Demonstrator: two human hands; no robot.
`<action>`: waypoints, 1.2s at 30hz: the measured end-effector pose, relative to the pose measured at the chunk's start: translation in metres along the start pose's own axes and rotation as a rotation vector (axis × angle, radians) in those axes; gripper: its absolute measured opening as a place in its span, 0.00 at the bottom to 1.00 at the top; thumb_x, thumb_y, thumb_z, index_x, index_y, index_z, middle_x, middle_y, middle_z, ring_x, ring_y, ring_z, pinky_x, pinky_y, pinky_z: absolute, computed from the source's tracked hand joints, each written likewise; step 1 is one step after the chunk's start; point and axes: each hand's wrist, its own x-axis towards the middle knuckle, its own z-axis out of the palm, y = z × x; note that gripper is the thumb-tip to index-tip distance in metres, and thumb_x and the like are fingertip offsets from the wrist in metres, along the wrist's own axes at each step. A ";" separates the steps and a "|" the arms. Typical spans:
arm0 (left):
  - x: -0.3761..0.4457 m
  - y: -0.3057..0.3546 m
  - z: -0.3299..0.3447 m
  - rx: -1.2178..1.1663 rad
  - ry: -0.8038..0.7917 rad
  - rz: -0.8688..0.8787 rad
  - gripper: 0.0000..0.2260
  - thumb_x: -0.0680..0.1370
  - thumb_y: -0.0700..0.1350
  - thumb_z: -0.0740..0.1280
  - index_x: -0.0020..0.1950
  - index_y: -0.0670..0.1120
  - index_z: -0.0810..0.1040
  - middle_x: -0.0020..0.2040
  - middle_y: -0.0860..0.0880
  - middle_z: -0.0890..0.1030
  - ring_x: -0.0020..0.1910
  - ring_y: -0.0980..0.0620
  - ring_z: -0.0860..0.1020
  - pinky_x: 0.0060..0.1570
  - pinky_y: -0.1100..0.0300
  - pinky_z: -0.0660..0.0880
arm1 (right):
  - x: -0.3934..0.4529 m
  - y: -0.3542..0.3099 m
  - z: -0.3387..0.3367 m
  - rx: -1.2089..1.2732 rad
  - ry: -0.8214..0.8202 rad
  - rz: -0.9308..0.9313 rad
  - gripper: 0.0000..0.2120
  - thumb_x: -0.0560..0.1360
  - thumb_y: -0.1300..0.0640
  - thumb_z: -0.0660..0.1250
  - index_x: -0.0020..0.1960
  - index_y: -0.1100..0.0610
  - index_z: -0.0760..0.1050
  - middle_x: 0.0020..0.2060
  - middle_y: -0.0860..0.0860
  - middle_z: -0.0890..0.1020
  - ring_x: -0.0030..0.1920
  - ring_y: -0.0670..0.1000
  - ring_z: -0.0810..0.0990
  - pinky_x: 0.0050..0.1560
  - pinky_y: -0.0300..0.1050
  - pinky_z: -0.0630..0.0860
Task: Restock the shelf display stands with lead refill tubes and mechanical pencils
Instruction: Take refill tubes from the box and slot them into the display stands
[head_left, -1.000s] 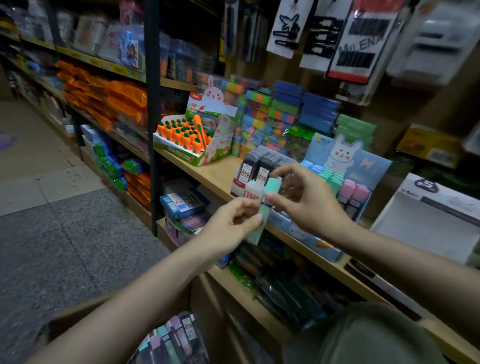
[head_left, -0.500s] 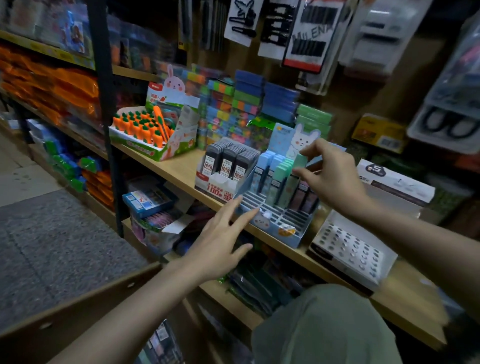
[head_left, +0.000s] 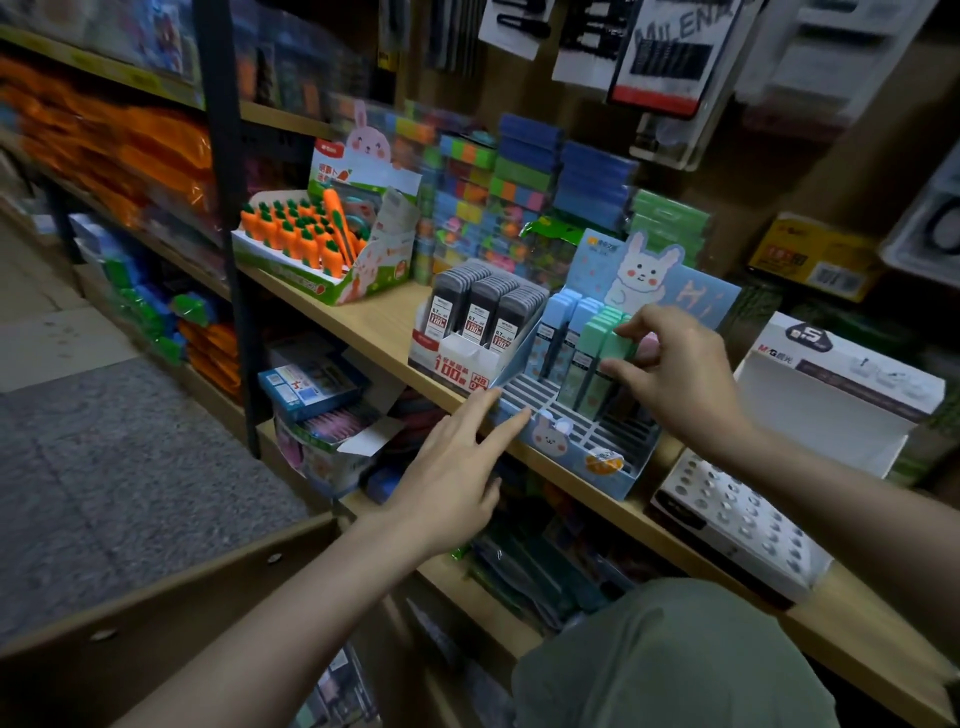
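Observation:
A light-blue bunny display stand (head_left: 566, 441) with slotted rows sits on the wooden shelf (head_left: 379, 327). Blue and green lead refill tubes (head_left: 563, 338) stand in its back rows. My right hand (head_left: 675, 379) pinches the top of a green refill tube (head_left: 615, 345) standing in a slot. My left hand (head_left: 457, 473) is flat with straight fingers, its fingertips touching the stand's front left corner. To the left stands a white display box of black lead refill tubes (head_left: 480, 317).
A carrot-pen display box (head_left: 332, 249) stands further left on the shelf. A white box with a dotted tray (head_left: 748, 519) sits right of the stand. Stacked coloured packs fill the back. A brown carton edge (head_left: 171, 597) is at lower left; my knee (head_left: 670, 660) is below.
My left hand let go of the tubes it held and moved down to the stand's front corner. My right hand carried the green tube into the stand.

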 end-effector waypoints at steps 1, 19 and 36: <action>0.000 0.000 0.001 0.005 0.008 0.002 0.35 0.79 0.42 0.64 0.79 0.57 0.49 0.78 0.56 0.41 0.78 0.48 0.47 0.74 0.48 0.59 | 0.000 0.000 0.000 -0.017 0.004 -0.001 0.14 0.68 0.55 0.78 0.50 0.55 0.76 0.48 0.52 0.79 0.42 0.52 0.79 0.46 0.49 0.77; -0.042 -0.006 -0.006 -0.431 0.057 -0.195 0.20 0.78 0.44 0.67 0.69 0.55 0.68 0.66 0.56 0.71 0.67 0.58 0.69 0.66 0.58 0.68 | -0.034 -0.053 -0.018 0.152 -0.014 -0.131 0.19 0.73 0.54 0.72 0.62 0.50 0.71 0.51 0.46 0.73 0.39 0.38 0.75 0.43 0.40 0.74; -0.277 -0.095 0.090 -0.862 0.377 -1.599 0.05 0.76 0.33 0.67 0.45 0.43 0.77 0.41 0.42 0.78 0.38 0.48 0.75 0.42 0.59 0.72 | -0.237 -0.163 0.251 0.372 -1.189 0.305 0.19 0.75 0.56 0.69 0.65 0.56 0.73 0.60 0.53 0.80 0.60 0.54 0.78 0.52 0.37 0.71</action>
